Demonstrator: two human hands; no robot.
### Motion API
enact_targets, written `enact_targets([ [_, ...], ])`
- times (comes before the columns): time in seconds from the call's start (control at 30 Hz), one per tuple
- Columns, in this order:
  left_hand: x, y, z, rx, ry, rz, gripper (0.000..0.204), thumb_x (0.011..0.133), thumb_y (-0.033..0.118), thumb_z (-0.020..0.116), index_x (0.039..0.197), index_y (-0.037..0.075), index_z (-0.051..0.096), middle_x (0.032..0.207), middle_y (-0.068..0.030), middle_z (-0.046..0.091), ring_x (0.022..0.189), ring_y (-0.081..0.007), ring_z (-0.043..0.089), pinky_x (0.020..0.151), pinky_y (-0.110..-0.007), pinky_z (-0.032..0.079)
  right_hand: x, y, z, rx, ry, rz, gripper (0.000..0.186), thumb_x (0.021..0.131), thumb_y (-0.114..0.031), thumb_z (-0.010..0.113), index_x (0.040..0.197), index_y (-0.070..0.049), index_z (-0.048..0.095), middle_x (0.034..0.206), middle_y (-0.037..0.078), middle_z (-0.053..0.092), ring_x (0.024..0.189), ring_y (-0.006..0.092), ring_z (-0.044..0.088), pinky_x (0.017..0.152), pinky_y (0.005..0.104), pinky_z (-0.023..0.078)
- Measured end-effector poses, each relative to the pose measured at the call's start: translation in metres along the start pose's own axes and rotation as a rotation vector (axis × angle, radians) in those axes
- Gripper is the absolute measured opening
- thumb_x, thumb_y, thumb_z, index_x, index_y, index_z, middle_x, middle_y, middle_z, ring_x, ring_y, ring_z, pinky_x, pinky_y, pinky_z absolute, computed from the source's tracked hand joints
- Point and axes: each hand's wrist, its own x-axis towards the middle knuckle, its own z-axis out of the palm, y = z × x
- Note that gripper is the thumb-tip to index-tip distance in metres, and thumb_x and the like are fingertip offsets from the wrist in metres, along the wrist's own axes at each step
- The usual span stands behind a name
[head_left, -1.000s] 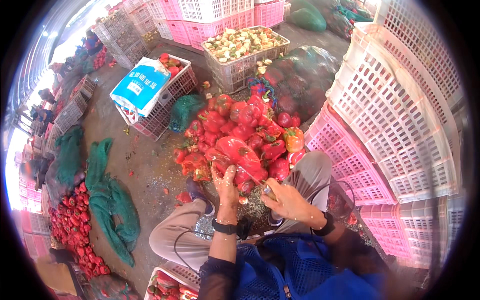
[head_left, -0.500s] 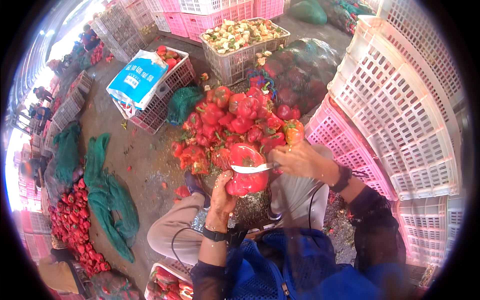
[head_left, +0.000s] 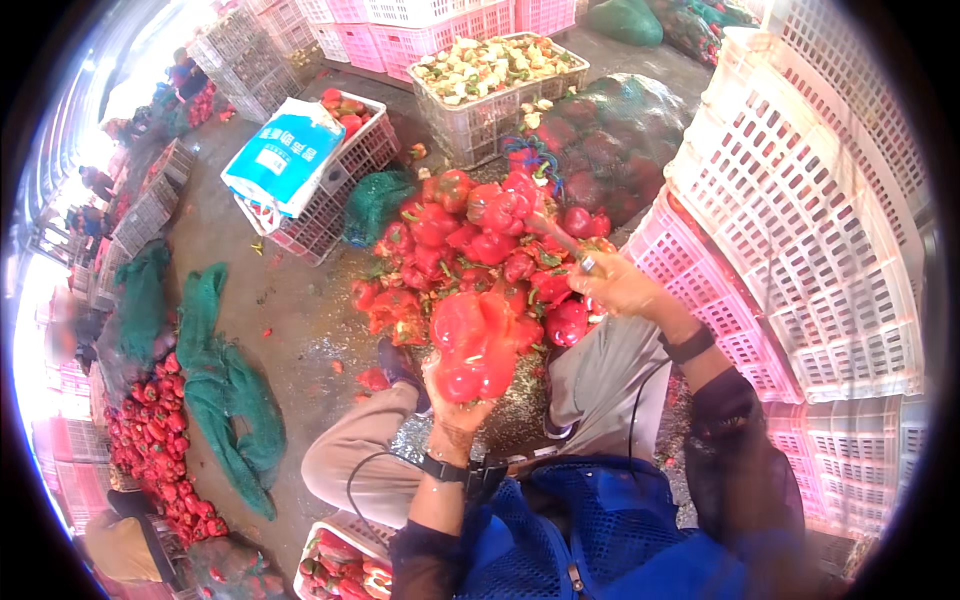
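Note:
A large red bell pepper (head_left: pixel 470 345) rests in my left hand (head_left: pixel 450 398), whose fingers are mostly hidden behind and under it. My right hand (head_left: pixel 610 280) is closed on the handle of a knife (head_left: pixel 560 238), raised up and to the right of that pepper, its blade angled toward the upper left. Beneath and beyond both hands lies a pile of red peppers (head_left: pixel 440 230). A white basket (head_left: pixel 330 530) of peppers sits by my left side at the lower edge.
White and pink crates (head_left: pixel 790 250) are stacked at my right. Ahead are a basket (head_left: pixel 470 130) of pepper scraps, a crate (head_left: pixel 340 180) under a blue bag, and a mesh sack (head_left: pixel 610 160). Left lie green nets (head_left: pixel 225 400), more peppers (head_left: pixel 150 430) and other people (head_left: pixel 95 185).
The knife has lifted away from the pepper, up and right with my right hand, after lying across it half a second ago. My left hand has turned the pepper slightly.

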Motion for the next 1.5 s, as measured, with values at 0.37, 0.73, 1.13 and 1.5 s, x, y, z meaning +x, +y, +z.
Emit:
enact_targets([
  [0.37, 0.009, 0.005, -0.005, 0.423, 0.174, 0.613, 0.076, 0.071, 0.005, 0.064, 0.135, 0.003, 0.024, 0.118, -0.0112, 0.045, 0.106, -0.0236, 0.05, 0.089, -0.032, 0.044, -0.067, -0.093, 0.074, 0.248, -0.055, 0.066, 0.023, 0.085, -0.025, 0.059, 0.088, -0.005, 0.049, 0.056, -0.001, 0.046, 0.045, 0.0061, 0.041, 0.041, 0.0242, 0.034],
  [0.73, 0.023, -0.008, 0.004, 0.553, 0.409, 0.753, 0.071, 0.072, 0.011, 0.067, 0.131, 0.002, 0.028, 0.121, -0.0104, 0.042, 0.108, -0.0199, 0.045, 0.093, -0.033, 0.038, -0.062, -0.041, 0.123, 0.13, -0.102, 0.056, 0.029, 0.085, -0.026, 0.057, 0.096, -0.001, 0.047, 0.056, 0.006, 0.047, 0.044, 0.017, 0.047, 0.043, 0.0326, 0.039],
  [1.13, 0.019, -0.011, 0.008, 0.752, 0.39, 0.704, 0.067, 0.071, 0.01, 0.066, 0.128, 0.0, 0.033, 0.119, -0.0122, 0.044, 0.107, -0.0214, 0.047, 0.091, -0.033, 0.041, -0.016, -0.046, 0.101, -0.034, 0.273, -0.212, 0.07, 0.07, -0.033, 0.071, 0.124, -0.003, 0.039, 0.105, 0.019, 0.057, 0.097, 0.0331, 0.056, 0.082, 0.0377, 0.044],
  [1.5, 0.017, -0.007, 0.02, 0.773, 0.277, 0.594, 0.068, 0.068, 0.008, 0.068, 0.128, 0.0, 0.035, 0.119, -0.014, 0.044, 0.109, -0.0238, 0.046, 0.093, -0.036, 0.039, 0.027, -0.004, 0.094, 0.635, -0.084, 0.094, 0.052, 0.072, -0.024, 0.07, 0.115, -0.007, 0.047, 0.074, 0.0, 0.055, 0.047, 0.0071, 0.049, 0.041, 0.0204, 0.039],
])
